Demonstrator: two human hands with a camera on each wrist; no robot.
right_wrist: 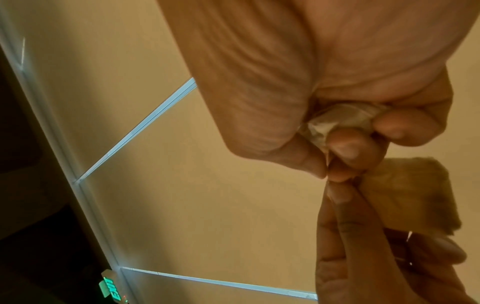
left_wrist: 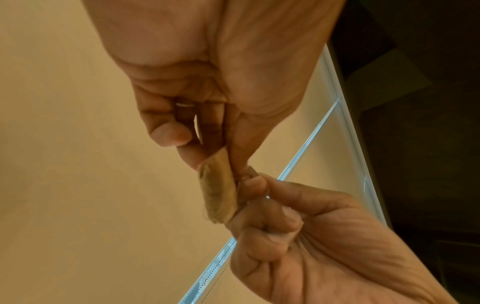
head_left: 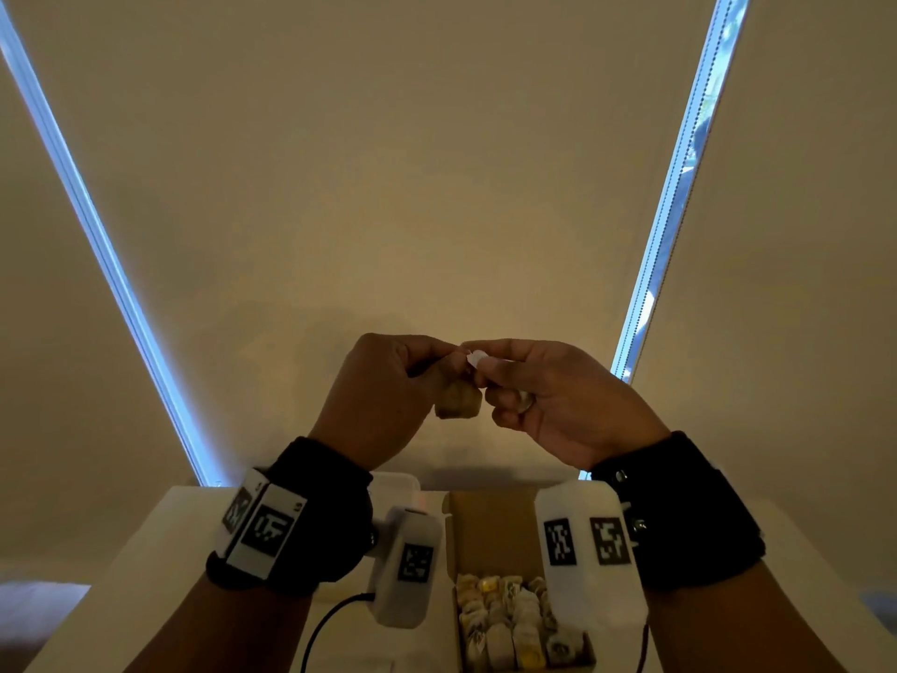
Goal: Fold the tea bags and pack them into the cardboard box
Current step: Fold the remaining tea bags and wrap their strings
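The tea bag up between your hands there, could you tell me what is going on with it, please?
A person holds one tea bag in the air above the table. The left hand pinches its top, and the right hand pinches a small white piece next to it, with crumpled white paper tucked in its fingers. Below, the open cardboard box already holds many folded tea bags; this one is not yet packed.

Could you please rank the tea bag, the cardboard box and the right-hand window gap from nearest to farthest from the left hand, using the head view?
1. tea bag: held by the left hand.
2. cardboard box: below, on the table.
3. window gap: upper right, behind.
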